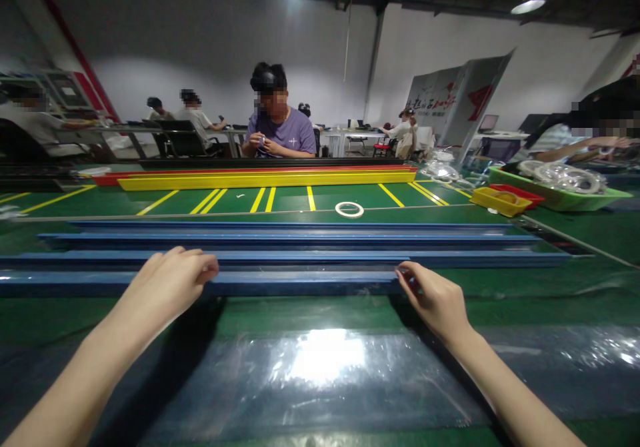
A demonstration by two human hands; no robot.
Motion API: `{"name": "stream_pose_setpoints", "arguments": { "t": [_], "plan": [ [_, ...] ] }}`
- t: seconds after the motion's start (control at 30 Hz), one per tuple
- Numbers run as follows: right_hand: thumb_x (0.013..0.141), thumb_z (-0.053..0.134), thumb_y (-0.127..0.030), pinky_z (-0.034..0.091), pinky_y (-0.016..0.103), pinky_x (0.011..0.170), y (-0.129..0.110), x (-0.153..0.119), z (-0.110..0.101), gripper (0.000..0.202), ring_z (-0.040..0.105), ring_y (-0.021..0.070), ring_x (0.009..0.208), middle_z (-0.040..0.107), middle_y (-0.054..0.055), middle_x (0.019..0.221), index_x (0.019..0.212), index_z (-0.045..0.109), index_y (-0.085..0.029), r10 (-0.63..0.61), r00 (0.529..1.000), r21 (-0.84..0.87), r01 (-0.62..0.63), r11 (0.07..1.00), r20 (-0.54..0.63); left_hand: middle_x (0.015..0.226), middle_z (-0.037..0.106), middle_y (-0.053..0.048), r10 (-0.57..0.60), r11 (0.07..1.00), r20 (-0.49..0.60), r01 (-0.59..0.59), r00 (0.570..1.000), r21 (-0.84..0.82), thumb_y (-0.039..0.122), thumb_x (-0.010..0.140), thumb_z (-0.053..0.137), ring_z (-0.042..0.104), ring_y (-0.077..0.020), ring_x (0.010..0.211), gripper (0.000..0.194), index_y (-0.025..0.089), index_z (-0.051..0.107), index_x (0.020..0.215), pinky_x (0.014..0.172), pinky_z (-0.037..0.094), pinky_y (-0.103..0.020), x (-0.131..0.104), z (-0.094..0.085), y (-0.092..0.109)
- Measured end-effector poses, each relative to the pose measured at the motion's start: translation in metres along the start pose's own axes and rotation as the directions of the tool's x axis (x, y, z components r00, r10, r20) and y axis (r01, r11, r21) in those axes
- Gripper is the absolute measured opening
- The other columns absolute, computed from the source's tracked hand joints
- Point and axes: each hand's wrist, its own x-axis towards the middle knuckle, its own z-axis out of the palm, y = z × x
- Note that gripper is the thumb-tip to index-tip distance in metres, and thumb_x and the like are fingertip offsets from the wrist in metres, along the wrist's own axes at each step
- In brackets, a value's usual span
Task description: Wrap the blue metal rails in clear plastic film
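Note:
Several long blue channels lie crosswise on the green table. My left hand (183, 274) is closed over the nearest blue channel (300, 284), with its fingers curled on the strip. At that channel's right end is my right hand (430, 294), its thumb and fingertips pinched at the corner. Behind the nearest channel, other blue channels (475, 258) run parallel to it. A sheet of clear plastic film (240, 380) lies in front, below both hands, and reflects the ceiling light.
Beyond the channels lie a white ring (349, 209) and a long yellow channel (270, 180). At right are a yellow tray (500, 202) and a green bin (575, 197) holding wrapped rings. Across the table sits a person in a purple shirt (293, 130); another person leans in at far right.

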Motion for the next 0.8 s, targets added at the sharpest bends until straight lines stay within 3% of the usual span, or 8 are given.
{"name": "stream_pose_setpoints", "arguments": {
  "t": [0.1,0.2,0.3,0.43,0.5,0.6,0.7,0.8],
  "plan": [
    [0.082,0.044,-0.020,0.044,0.023,0.067,-0.001,-0.001,0.003,0.023,0.059,0.0136,0.073,0.063,0.006,0.084,0.103,0.050,-0.015,-0.013,1.000,0.045,0.014,0.999,-0.022,0.082,0.058,-0.004,0.012,0.977,-0.104,0.011,0.994,0.213,0.019,0.079,0.035,0.048,-0.0235,0.080,0.024,0.021,0.059,0.078,0.060,0.037,-0.029,-0.004,-0.003,0.011],
    [0.082,0.042,-0.021,0.045,0.030,0.074,-0.001,0.000,0.007,0.036,0.056,0.0180,0.084,0.060,0.010,0.092,0.117,0.041,-0.013,-0.015,0.999,0.072,0.012,0.997,0.045,0.089,0.055,-0.007,-0.048,0.967,-0.194,0.094,0.980,0.238,0.021,0.083,0.030,0.047,-0.0238,0.085,0.028,0.020,0.057,0.083,0.054,0.039,-0.027,-0.004,0.002,0.021],
    [0.082,0.040,-0.022,0.044,0.034,0.079,-0.001,0.000,0.013,0.043,0.052,0.0206,0.092,0.057,0.012,0.099,0.124,0.034,-0.012,-0.022,0.991,0.087,0.010,0.996,0.128,0.095,0.053,-0.009,-0.062,0.971,-0.251,0.116,0.966,0.207,0.025,0.085,0.027,0.047,-0.0240,0.090,0.031,0.018,0.056,0.090,0.057,0.043,-0.028,0.002,0.018,0.021],
    [0.082,0.038,-0.022,0.043,0.037,0.082,0.001,-0.002,0.018,0.045,0.050,0.0213,0.094,0.055,0.013,0.103,0.126,0.033,-0.012,-0.007,0.984,0.074,-0.007,0.997,0.180,0.113,0.046,-0.015,-0.023,0.976,-0.290,0.084,0.957,0.199,0.027,0.084,0.028,0.042,-0.0274,0.105,0.039,0.014,0.049,0.114,0.075,0.045,-0.036,0.011,0.048,0.012],
    [0.083,0.037,-0.023,0.042,0.038,0.083,0.002,-0.003,0.020,0.043,0.050,0.0215,0.096,0.055,0.013,0.105,0.125,0.036,-0.012,-0.006,0.979,0.068,-0.008,0.998,0.202,0.127,0.037,-0.015,-0.039,0.980,-0.260,0.087,0.965,0.179,0.030,0.084,0.028,0.034,-0.0294,0.116,0.045,0.015,0.041,0.124,0.080,0.044,-0.040,0.014,0.061,0.008],
    [0.083,0.036,-0.023,0.041,0.038,0.085,0.004,-0.005,0.022,0.038,0.049,0.0213,0.100,0.055,0.012,0.108,0.119,0.044,-0.013,-0.021,0.973,0.062,0.007,0.998,0.229,0.133,0.033,-0.014,-0.112,0.985,-0.106,0.125,0.988,0.122,0.034,0.084,0.027,0.030,-0.0289,0.122,0.048,0.017,0.034,0.129,0.089,0.038,-0.045,0.017,0.074,0.003],
    [0.084,0.034,-0.024,0.040,0.038,0.087,0.005,-0.007,0.023,0.034,0.049,0.0208,0.104,0.055,0.011,0.112,0.112,0.051,-0.014,-0.033,0.969,0.061,0.019,0.998,0.244,0.136,0.031,-0.014,-0.200,0.978,0.033,0.198,0.979,0.072,0.036,0.085,0.024,0.027,-0.0299,0.124,0.049,0.019,0.031,0.131,0.094,0.029,-0.051,0.018,0.078,0.001],
    [0.085,0.033,-0.025,0.039,0.038,0.089,0.005,-0.007,0.024,0.034,0.047,0.0207,0.108,0.055,0.011,0.115,0.110,0.053,-0.014,-0.041,0.966,0.054,0.029,0.998,0.255,0.138,0.026,-0.016,-0.210,0.977,0.093,0.207,0.973,0.045,0.037,0.086,0.020,0.021,-0.0306,0.127,0.050,0.020,0.029,0.132,0.094,0.024,-0.056,0.018,0.076,0.000]
  ]
}}
